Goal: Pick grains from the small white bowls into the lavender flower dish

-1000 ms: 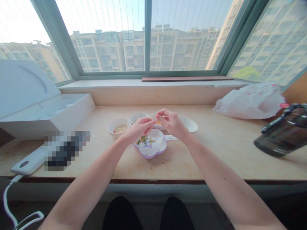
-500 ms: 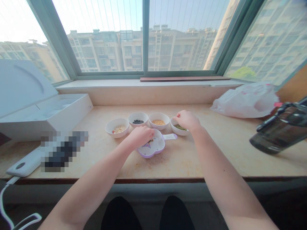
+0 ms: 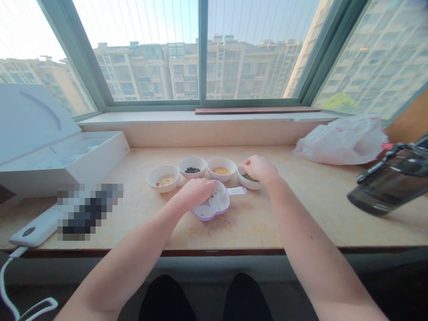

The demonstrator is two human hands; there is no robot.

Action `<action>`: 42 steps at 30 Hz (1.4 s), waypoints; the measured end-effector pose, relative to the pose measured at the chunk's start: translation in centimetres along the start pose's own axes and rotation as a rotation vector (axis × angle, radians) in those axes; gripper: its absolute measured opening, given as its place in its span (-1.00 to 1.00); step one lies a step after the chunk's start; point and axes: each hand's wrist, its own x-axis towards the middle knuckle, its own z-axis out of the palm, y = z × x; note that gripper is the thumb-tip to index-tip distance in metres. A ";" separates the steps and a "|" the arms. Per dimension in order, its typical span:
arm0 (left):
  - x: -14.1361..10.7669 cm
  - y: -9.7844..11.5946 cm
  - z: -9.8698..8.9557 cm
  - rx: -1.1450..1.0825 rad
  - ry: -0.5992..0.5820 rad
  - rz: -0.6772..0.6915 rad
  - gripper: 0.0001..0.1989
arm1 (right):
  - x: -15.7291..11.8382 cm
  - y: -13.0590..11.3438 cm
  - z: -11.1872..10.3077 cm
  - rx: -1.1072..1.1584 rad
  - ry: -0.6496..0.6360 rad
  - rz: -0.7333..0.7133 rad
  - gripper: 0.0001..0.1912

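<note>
My left hand (image 3: 199, 191) is closed over a white-and-purple bowl (image 3: 219, 205) with a short handle, fingertips down inside it; whatever they pinch is hidden. At the rightmost small white bowl (image 3: 250, 183), which holds green beans (image 3: 249, 177), my right hand (image 3: 260, 168) has its fingers pinched together over the rim. Anything between those fingers is too small to make out. To the left stand a bowl of yellow kernels (image 3: 221, 171), one of black beans (image 3: 192, 170) and one with pale pieces (image 3: 166, 180) and a reddish bit.
An open white box (image 3: 96, 156) stands at the left, with a white power bank (image 3: 35, 229) and cable near the front edge. To the right are a white plastic bag (image 3: 343, 140) and a dark transparent jug (image 3: 389, 183). Windows rise behind the counter.
My left hand has shifted slightly, its fingers lower in the handled bowl. My right hand stays at the green-bean bowl, almost unmoved.
</note>
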 end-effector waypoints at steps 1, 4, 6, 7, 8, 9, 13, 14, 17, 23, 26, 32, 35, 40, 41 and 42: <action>0.0 -0.1 0.0 -0.007 0.006 0.011 -0.80 | 0.0 0.0 0.1 0.010 0.021 -0.005 -0.69; -0.1 -0.4 -0.3 -0.040 0.025 0.014 -0.79 | 0.1 0.1 0.2 0.035 0.081 -0.026 -0.70; -0.3 -0.6 -0.8 -0.133 0.055 -0.003 -0.79 | 0.1 0.0 0.2 0.052 0.108 -0.045 -0.69; -0.3 -0.7 -1.2 -0.212 0.075 -0.009 -0.80 | 0.1 -0.1 0.3 0.062 0.115 -0.054 -0.69; -0.4 -0.7 -1.6 -0.334 0.090 -0.009 -0.80 | 0.1 -0.2 0.3 0.073 0.119 -0.061 -0.68; -0.5 -0.6 -2.0 -0.467 0.102 -0.014 -0.81 | 0.1 -0.3 0.3 0.087 0.123 -0.069 -0.67; -1.0 -0.2 -3.6 -0.962 0.036 0.036 -0.79 | -0.2 -0.9 0.3 0.173 0.141 -0.126 -0.68; -1.2 0.0 -3.9 -1.161 -0.008 0.061 -0.75 | -0.2 -1.0 0.3 0.201 0.145 -0.144 -0.69; -1.7 0.3 -4.6 -1.577 -0.077 0.101 -0.70 | -0.5 -1.4 0.4 0.280 0.147 -0.201 -0.72; -1.9 0.2 -4.7 -1.849 -0.027 0.113 -0.70 | -1.5 -2.7 0.4 0.550 0.173 -0.371 -0.76; -1.6 0.1 -4.6 -1.866 -0.013 0.096 -0.70 | -2.9 -3.7 -0.1 0.867 0.074 -0.530 -0.70; -1.0 0.1 -3.9 -1.851 0.017 -0.004 -0.71 | -5.0 -5.3 0.0 1.175 -0.195 -0.636 -0.60; -0.7 -0.1 -3.5 -1.851 0.036 -0.059 -0.74 | -4.8 -5.5 0.7 1.187 -0.174 -0.591 -0.59; -0.3 -0.4 -3.0 -1.874 0.029 -0.126 -0.76 | -4.2 -5.6 1.8 1.178 -0.116 -0.526 -0.59; -0.2 -0.4 -3.0 -1.879 0.026 -0.132 -0.75 | -4.2 -5.6 1.9 1.172 -0.106 -0.516 -0.58; -0.2 -0.5 -3.0 -1.884 0.023 -0.137 -0.75 | -4.2 -5.6 1.9 1.169 -0.097 -0.509 -0.58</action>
